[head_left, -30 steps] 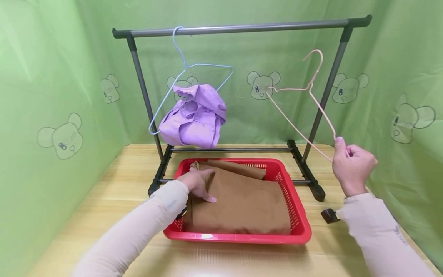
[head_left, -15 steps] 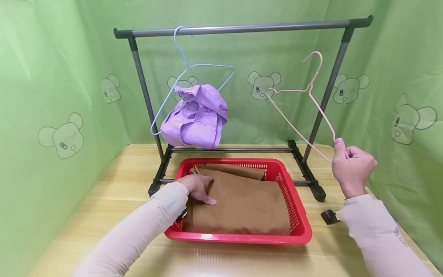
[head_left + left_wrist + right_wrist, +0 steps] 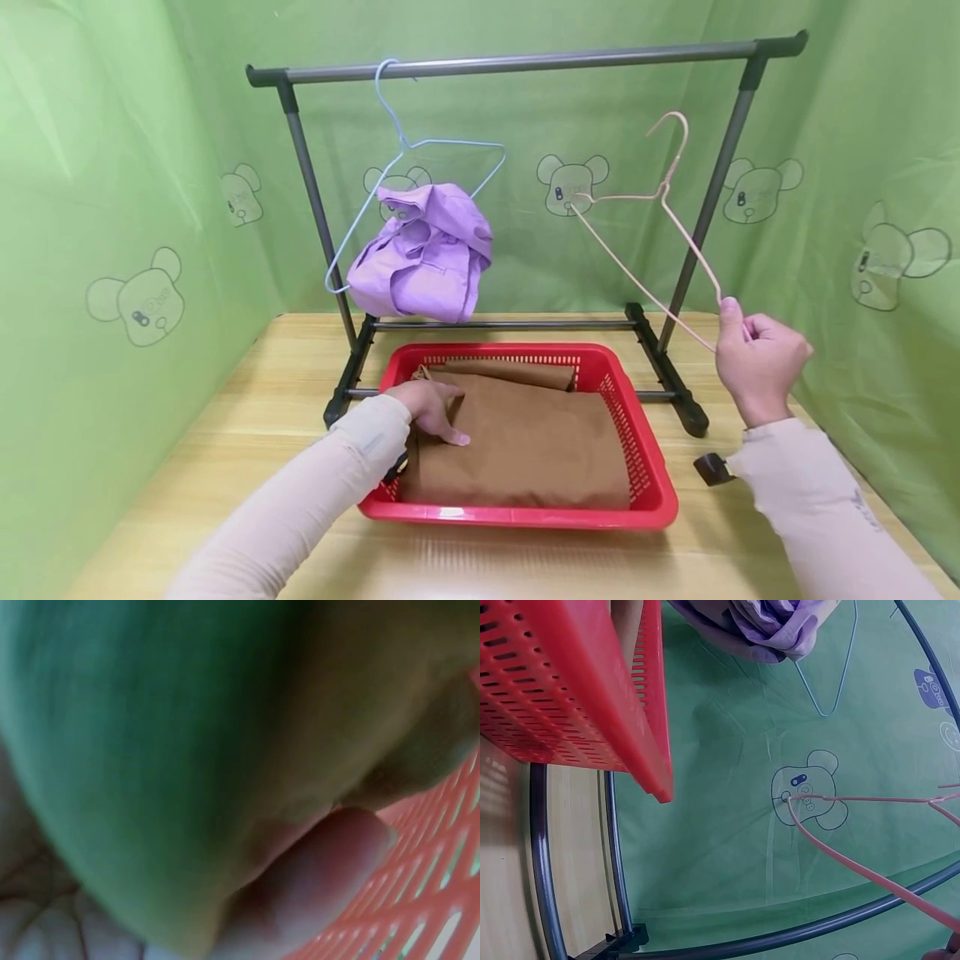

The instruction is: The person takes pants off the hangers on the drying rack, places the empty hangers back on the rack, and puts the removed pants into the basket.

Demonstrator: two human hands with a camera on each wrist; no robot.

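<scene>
My left hand [image 3: 431, 408] is inside the red basket [image 3: 517, 522], at the left edge of the folded brown cloth [image 3: 525, 442]. In the left wrist view its fingers curl around a fold of the cloth [image 3: 165, 765], close to the basket's slotted wall. By the lower right corner, my right hand [image 3: 761, 358] grips a pink wire hanger [image 3: 701, 262], raised right of the basket with its hook up and off the rail. Nothing hangs on this hanger. A bunched purple garment [image 3: 427, 258] hangs on a blue hanger [image 3: 401, 142] at the rail's left.
A dark metal clothes rack [image 3: 540, 62] stands behind the basket on the wooden table [image 3: 247, 417]. Its feet lie on both sides of the basket's back. A green curtain [image 3: 525, 125] with bear outlines surrounds the table. A small black device [image 3: 712, 469] sits by the right sleeve.
My right hand and the pink hanger have shifted slightly left. At the basket's back left, the bunched part of the brown cloth beside my left hand has sunk a little.
</scene>
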